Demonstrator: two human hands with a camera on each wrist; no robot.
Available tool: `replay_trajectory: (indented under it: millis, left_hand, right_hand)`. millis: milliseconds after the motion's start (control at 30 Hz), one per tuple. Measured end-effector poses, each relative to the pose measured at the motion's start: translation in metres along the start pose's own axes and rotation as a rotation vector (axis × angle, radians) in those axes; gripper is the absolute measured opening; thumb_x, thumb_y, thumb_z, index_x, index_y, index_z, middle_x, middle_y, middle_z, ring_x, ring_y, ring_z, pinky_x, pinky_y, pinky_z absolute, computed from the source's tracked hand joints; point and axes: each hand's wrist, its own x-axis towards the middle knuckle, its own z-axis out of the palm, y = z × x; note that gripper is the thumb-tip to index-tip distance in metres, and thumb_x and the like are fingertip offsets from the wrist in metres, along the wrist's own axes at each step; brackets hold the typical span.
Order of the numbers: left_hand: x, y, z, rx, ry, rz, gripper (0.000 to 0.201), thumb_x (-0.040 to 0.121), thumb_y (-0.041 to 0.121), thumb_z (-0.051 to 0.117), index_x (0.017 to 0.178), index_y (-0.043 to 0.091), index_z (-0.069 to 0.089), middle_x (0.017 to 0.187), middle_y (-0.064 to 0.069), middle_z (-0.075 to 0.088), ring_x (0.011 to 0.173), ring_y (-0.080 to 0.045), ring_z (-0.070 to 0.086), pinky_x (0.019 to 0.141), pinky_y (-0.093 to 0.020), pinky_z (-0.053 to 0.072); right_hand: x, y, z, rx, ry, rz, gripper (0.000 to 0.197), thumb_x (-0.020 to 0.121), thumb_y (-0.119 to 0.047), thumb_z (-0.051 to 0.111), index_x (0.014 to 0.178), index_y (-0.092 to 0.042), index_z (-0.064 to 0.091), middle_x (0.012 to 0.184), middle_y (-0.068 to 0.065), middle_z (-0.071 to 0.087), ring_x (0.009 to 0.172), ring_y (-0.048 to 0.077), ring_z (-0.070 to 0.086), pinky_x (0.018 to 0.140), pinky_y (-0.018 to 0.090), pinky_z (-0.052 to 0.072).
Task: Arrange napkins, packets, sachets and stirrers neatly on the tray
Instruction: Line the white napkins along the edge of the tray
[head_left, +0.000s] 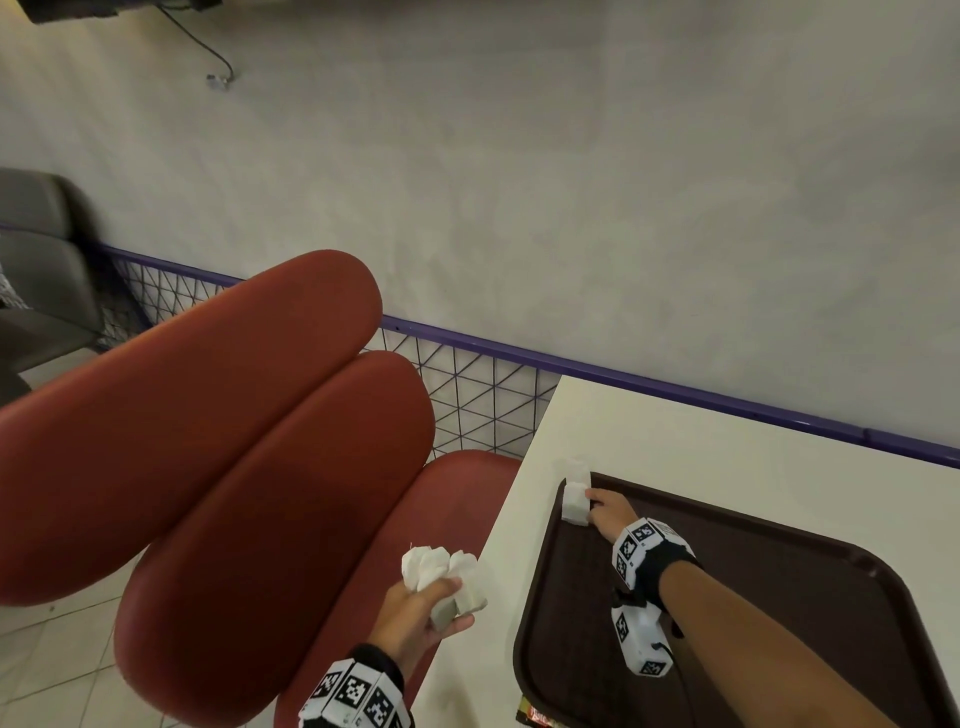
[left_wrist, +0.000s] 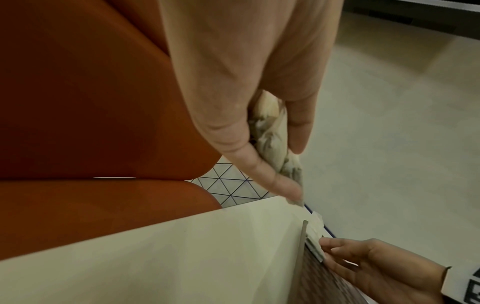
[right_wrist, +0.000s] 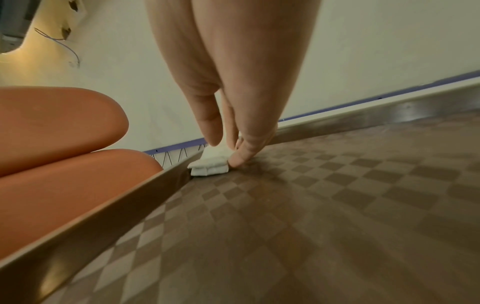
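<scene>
A dark brown tray (head_left: 779, 597) lies on the white table (head_left: 727, 447). In its far left corner stands a small stack of white sachets (head_left: 575, 500), partly leaning over the rim. My right hand (head_left: 592, 505) touches the stack's right side with straight fingers. In the right wrist view the fingertips (right_wrist: 236, 161) press against the stack (right_wrist: 209, 167) on the checkered tray floor (right_wrist: 311, 205). My left hand (head_left: 447, 603) hovers past the table's left edge and grips a bunch of white sachets (head_left: 441, 569). In the left wrist view, thumb and finger pinch that bunch (left_wrist: 275, 139).
A red padded bench (head_left: 234, 441) stands left of the table. Behind it and the table runs a purple rail with wire mesh (head_left: 467, 395) below a grey wall. A colourful packet (head_left: 537, 718) shows at the tray's near edge.
</scene>
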Motion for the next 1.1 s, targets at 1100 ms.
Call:
replay_trajectory:
  millis: [1100]
  left_hand:
    - [-0.001,-0.008,0.041,0.018,-0.105,-0.083,0.03,0.084,0.004,0.066,0.113,-0.003,0.06,0.104,-0.021,0.067,0.087,-0.029,0.068,0.063,-0.03,0.059]
  right_hand:
    - [-0.161,-0.008,0.014,0.307,-0.41,-0.303,0.023,0.086,0.006,0.055,0.106,0.005,0.066,0.091,0.0,0.066,0.082,0.003,0.061,0.074,0.012,0.05]
